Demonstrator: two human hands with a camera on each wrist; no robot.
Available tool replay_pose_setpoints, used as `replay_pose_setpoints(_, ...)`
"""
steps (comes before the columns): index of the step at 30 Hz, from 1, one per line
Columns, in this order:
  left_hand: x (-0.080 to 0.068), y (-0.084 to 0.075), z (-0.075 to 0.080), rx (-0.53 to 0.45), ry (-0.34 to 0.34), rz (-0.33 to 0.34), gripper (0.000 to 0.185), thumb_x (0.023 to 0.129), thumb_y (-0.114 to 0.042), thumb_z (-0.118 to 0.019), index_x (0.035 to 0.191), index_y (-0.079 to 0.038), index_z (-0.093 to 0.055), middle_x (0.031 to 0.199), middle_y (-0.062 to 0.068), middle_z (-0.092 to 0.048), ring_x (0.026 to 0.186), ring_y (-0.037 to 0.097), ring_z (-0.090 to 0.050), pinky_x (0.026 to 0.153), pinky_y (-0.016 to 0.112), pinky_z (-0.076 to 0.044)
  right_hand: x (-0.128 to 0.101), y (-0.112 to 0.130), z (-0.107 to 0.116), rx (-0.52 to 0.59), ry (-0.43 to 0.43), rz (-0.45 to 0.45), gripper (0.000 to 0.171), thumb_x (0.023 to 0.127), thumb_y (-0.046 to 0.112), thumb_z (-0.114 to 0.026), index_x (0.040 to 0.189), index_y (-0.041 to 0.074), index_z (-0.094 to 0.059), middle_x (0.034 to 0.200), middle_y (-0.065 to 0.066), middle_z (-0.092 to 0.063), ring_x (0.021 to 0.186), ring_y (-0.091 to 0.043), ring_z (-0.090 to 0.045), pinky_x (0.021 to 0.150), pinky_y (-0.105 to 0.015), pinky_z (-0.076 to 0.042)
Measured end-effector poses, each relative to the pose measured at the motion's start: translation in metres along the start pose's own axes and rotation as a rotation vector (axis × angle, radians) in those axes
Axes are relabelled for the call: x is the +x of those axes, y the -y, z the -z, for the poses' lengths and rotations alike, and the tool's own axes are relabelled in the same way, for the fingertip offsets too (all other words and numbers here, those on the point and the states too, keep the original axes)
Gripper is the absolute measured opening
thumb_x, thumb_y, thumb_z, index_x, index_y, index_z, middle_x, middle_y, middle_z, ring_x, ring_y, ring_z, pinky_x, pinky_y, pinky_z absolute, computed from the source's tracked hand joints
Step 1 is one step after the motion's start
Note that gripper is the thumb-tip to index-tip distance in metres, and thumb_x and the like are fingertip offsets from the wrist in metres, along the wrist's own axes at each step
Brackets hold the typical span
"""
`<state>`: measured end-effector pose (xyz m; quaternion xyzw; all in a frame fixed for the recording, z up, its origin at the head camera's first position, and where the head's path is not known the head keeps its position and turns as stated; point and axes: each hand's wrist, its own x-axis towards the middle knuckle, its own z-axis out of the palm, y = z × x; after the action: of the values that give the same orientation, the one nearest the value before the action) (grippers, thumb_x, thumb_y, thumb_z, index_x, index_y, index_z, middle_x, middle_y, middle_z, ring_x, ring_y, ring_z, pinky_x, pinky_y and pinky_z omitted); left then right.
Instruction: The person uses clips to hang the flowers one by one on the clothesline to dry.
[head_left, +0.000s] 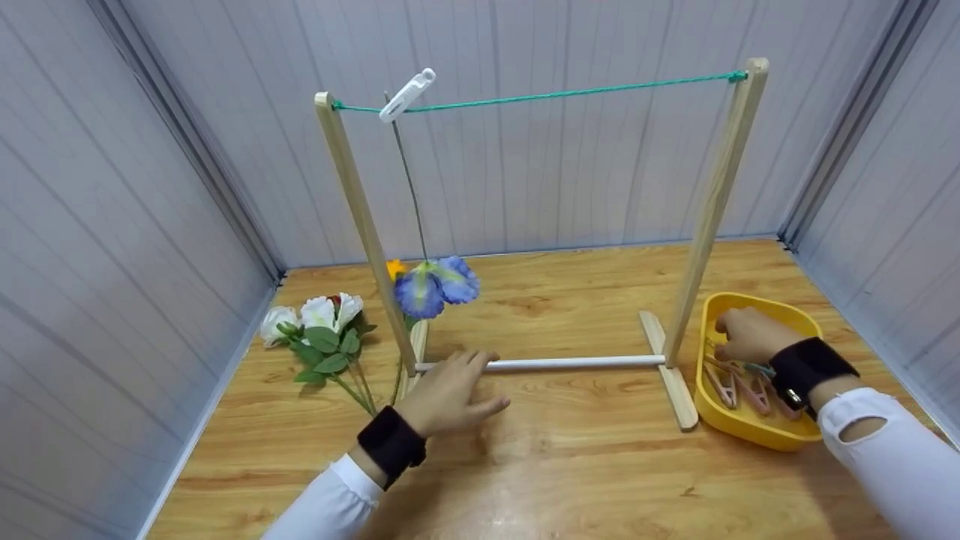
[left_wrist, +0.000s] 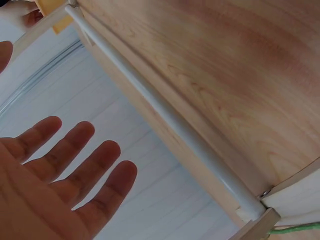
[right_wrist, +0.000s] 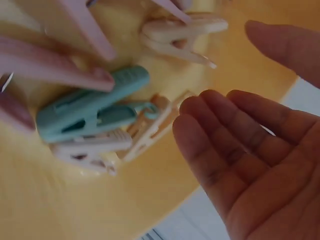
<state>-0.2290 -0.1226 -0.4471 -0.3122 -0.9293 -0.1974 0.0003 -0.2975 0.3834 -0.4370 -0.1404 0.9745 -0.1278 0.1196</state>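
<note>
Ideally, the right hand (head_left: pixel 756 334), empty and parted wide beside the clips (right_wrist: pixel 65 122) in the tray (head_left: pixel 757 435), should pinch one by its handle ends without dragging its neighbours, while the left hand (head_left: pixel 450 394), spread and empty, is by the bar (head_left: pixel 577 364).

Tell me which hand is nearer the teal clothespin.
Right. The right hand is over the yellow basket, close to the teal clothespin inside; the left hand is farther off, near the white bar.
</note>
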Motion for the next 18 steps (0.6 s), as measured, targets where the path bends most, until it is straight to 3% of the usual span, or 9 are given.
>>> replay_pose_setpoints(2, 0.0, 0.001, -0.002, -0.013, 0.025, -0.005, 0.07, 0.105, -0.055, -0.066, 0.155, -0.008, -0.052, 0.15, 0.02, -0.061, 0.136, 0.04, -0.061, 0.112, 0.057, -0.053, 0.005, -0.001, -0.003, 0.021, 0.014, -0.008, 0.031, 0.087, 0.006, -0.077, 0.109, -0.015, -0.071, 0.094, -0.021, -0.073, 0.075, -0.025, -0.06, 0.068, -0.039, -0.052)
replay_pose_setpoints(10, 0.002, 0.0, -0.008, -0.007, 0.062, -0.006, 0.065, 0.106, -0.048, -0.069, 0.152, -0.004, -0.055, 0.15, 0.018, -0.061, 0.14, 0.039, -0.058, 0.114, 0.057, -0.051, 0.017, -0.003, -0.013, 0.064, 0.037, -0.053, 0.01, 0.078, -0.006, -0.069, 0.088, -0.003, -0.07, 0.08, -0.011, -0.066, 0.069, -0.025, -0.059, 0.06, -0.033, -0.048)
replay_pose_setpoints(18, 0.002, -0.001, -0.011, 0.03, 0.075, -0.003, 0.067, 0.106, -0.049, -0.069, 0.151, -0.002, -0.055, 0.149, 0.021, -0.062, 0.14, 0.04, -0.058, 0.116, 0.056, -0.05, 0.022, -0.004, -0.018, 0.092, 0.023, -0.069, 0.009, 0.079, -0.008, -0.062, 0.086, -0.003, -0.065, 0.077, -0.012, -0.065, 0.064, -0.025, -0.061, 0.05, -0.031, -0.047)
